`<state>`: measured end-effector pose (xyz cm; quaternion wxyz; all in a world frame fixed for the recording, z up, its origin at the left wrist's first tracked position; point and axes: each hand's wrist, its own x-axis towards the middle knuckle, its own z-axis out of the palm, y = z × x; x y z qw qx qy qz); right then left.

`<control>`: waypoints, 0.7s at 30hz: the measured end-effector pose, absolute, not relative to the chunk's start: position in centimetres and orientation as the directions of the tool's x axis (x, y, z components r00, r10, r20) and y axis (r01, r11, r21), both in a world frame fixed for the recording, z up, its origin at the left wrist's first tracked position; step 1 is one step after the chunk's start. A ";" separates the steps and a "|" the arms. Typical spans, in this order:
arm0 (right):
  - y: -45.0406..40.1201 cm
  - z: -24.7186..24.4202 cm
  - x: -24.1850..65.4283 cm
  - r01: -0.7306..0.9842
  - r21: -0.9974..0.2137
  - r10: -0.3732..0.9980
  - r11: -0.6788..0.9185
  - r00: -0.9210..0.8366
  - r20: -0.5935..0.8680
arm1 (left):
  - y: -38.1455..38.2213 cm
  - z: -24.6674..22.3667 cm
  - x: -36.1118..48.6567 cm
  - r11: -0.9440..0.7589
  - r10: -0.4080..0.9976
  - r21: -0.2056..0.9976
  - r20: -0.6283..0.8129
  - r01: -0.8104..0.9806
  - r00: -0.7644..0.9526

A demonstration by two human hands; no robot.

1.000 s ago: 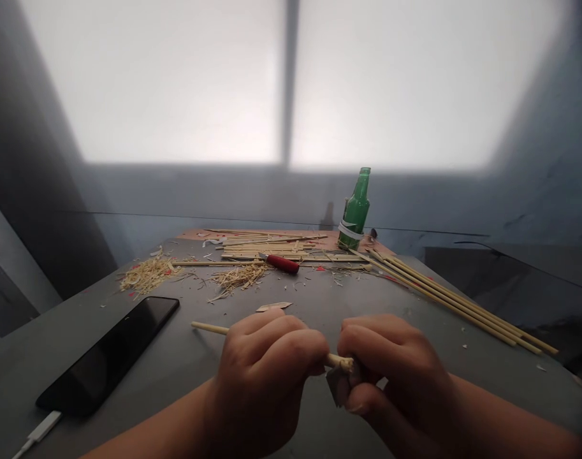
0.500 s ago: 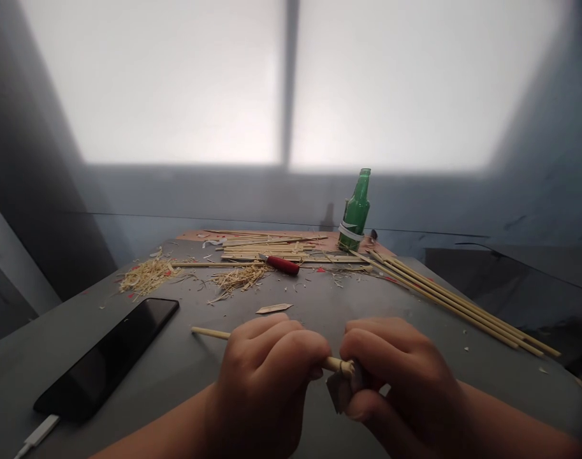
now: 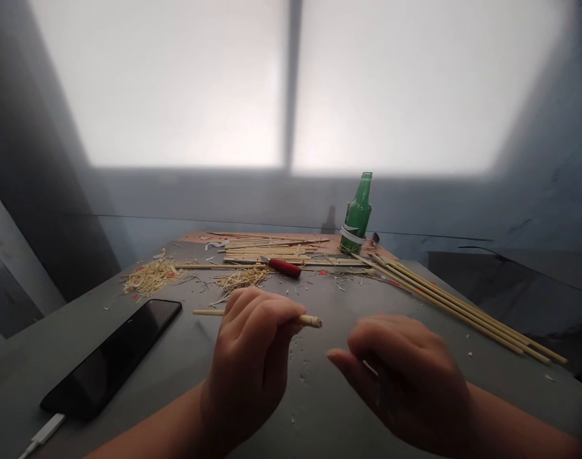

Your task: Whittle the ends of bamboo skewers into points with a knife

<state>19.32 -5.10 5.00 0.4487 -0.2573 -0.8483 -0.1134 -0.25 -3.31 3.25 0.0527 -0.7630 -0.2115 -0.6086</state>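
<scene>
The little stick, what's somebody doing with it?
A person's left hand grips the stick, with both ends poking out. The right hand is curled close by, not touching it; whether it holds something is too dark to tell. Beyond them, a red-handled knife and piles of shavings lie on the table.

Found parted: left hand [image 3: 255,357] and right hand [image 3: 408,376], formerly almost together. Noted higher in view, with left hand: stick [image 3: 312,321], now lying nearer level, its worked end withdrawn from the grey piece formerly against it. Observed at right hand: thumb [image 3: 341,358] now reaching out towards left hand, clear of the curled index finger; grey piece lost from sight, with continued hold unconfirmed. Exposed between hands: pale specks [image 3: 304,377] on table [image 3: 324,408]. Lost from view near left hand: pointed sliver.
</scene>
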 end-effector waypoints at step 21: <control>-5.6 6.2 19.2 0.292 -0.415 0.507 0.862 -0.454 0.733 | -2.9 2.5 -0.1 -0.972 0.179 0.113 0.923 0.204 0.342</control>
